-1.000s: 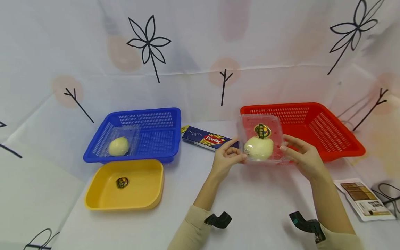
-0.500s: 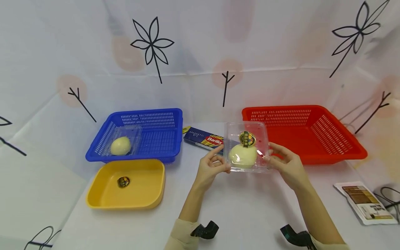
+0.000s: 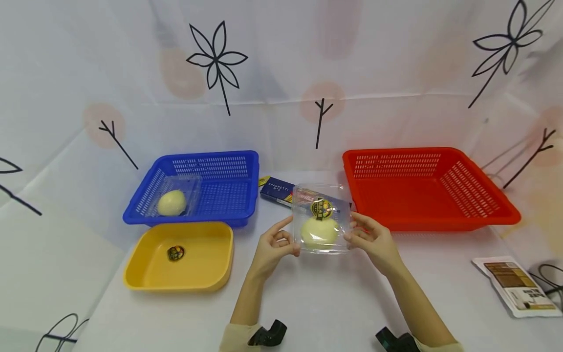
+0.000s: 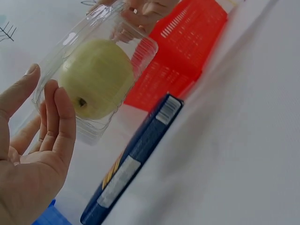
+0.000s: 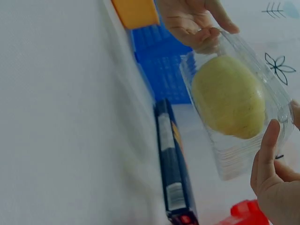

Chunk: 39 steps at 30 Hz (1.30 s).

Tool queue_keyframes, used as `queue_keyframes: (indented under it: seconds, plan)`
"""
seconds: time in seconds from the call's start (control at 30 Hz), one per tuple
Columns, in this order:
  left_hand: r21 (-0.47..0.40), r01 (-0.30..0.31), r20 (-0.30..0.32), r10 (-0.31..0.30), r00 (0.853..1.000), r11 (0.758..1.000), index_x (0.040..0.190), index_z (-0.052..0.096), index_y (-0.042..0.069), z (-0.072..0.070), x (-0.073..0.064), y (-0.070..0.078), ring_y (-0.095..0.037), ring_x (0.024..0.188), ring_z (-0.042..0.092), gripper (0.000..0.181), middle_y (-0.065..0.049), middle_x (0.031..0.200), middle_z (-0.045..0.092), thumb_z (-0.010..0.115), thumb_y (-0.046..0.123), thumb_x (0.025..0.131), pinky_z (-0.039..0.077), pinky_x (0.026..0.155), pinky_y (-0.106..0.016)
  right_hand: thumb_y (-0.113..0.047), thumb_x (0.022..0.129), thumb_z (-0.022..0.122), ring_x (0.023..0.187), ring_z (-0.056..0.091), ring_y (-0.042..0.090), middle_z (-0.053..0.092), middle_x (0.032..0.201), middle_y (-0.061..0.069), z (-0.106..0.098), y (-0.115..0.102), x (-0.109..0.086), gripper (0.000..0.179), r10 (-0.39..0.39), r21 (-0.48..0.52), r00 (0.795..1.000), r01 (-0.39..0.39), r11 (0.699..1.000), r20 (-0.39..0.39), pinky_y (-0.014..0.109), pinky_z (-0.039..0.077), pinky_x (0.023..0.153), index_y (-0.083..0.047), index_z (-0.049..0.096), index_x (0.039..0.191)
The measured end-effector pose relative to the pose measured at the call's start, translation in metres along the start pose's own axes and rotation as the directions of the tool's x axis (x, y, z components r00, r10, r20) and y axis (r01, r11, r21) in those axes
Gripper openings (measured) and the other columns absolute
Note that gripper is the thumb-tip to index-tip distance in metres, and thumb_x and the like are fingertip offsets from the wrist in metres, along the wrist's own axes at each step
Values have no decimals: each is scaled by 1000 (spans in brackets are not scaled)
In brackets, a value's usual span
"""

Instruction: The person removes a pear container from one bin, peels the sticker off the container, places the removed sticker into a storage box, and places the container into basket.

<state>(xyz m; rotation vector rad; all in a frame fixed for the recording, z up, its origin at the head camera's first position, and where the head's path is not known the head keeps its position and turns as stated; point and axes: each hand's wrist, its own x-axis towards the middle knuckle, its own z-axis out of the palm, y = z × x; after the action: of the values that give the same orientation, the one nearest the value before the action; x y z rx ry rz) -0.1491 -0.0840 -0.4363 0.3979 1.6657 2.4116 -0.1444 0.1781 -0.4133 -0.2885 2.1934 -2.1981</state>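
Observation:
Between my two hands is a clear plastic clamshell box (image 3: 320, 196), tilted so its lid faces me. A round black-and-gold sticker (image 3: 322, 209) is on the lid, and a pale yellow-green fruit (image 3: 319, 231) sits inside. My left hand (image 3: 271, 248) grips the box's left side, thumb at the lower corner. On the opposite side my right hand (image 3: 374, 242) pinches its edge between thumb and fingers. In the left wrist view the fruit (image 4: 97, 77) shows a small dark pit. The box overlaps a blue Barilla spaghetti box (image 3: 277, 189) lying behind it.
At back left is a blue basket (image 3: 224, 195) with a similar boxed fruit (image 3: 171, 203). A yellow tray (image 3: 202, 274) with a round dark sticker (image 3: 176, 253) stands before it. A red basket (image 3: 418, 205) stands back right, a white-and-brown pouch (image 3: 516, 286) nearer.
Both hands have carried the clamshell box left and lower, from in front of the red basket to in front of the spaghetti box. Both grips stay the same.

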Motion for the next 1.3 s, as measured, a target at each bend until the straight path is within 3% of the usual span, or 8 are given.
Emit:
queue_keyframes:
  seconds: [0.4,0.67,0.93,1.1,1.3]
  plan:
    - [79,68,-50,-64,997,995,142,33,-4,-28,-23,-12,-13,63,61,75,-5,76,51,64,-14,75,56,65,-30,10,80,64,75,63,8,49,99,10,26,29,-5,58,-28,79,995,21,997,91,27,57,65,18,37,131]
    - [133,138,-88,-127,988,981,142,35,-1,-35,-33,-18,-13,64,60,78,-5,75,51,68,-13,72,57,67,-31,7,80,66,77,64,8,47,103,21,35,42,-10,62,63,39,993,-67,997,97,27,57,67,16,36,133]
    - [206,180,-41,-175,984,962,143,33,1,-39,-36,-18,-13,66,61,80,-4,75,53,72,-7,73,56,68,-29,5,81,66,77,63,8,47,105,22,34,44,-15,62,131,3,987,-132,991,93,24,56,67,13,37,135]
    - [307,192,-66,-180,981,932,140,37,1,-39,-30,-12,-15,71,59,75,-15,92,54,74,1,75,54,66,-29,2,81,67,79,63,8,49,106,23,32,48,-14,62,148,-27,985,-146,989,93,23,55,69,11,38,135]
    - [483,192,-141,-141,980,854,138,42,0,-27,-19,6,-23,90,55,63,-26,120,51,71,15,83,49,70,-27,-3,82,68,83,64,10,51,108,25,30,49,-10,63,146,-74,983,-138,988,114,23,55,71,9,38,137]
